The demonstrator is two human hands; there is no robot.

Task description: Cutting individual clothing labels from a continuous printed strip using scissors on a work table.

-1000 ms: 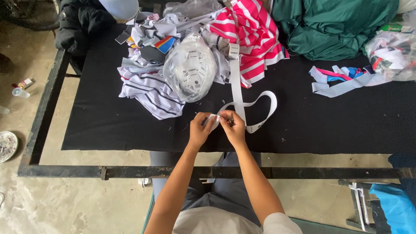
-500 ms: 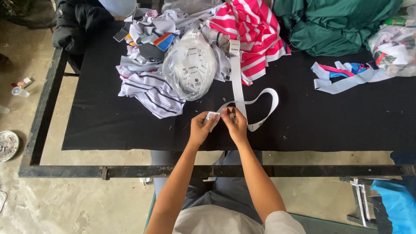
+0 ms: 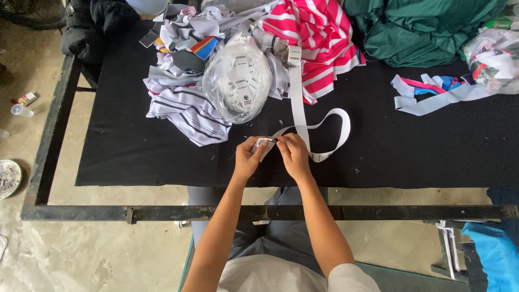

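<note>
My left hand [image 3: 250, 158] and my right hand [image 3: 292, 153] meet over the black tabletop [image 3: 411, 151], both pinching a small white label [image 3: 263, 144] at the end of a long white strip [image 3: 298, 103]. The strip runs from the fabric pile down to my hands and loops to the right. Just beyond my hands lies a clear plastic bag [image 3: 239, 81] full of white labels.
A pile of grey striped fabric [image 3: 184, 108], a pink-and-white striped cloth [image 3: 319, 38] and green cloth [image 3: 427, 27] lie at the back. Loose strips [image 3: 432, 94] and another bag [image 3: 494, 59] sit at right. A metal frame bar [image 3: 270, 212] runs in front.
My hands stay together on the label; they have shifted very slightly, and the strip's loop sits almost the same.
</note>
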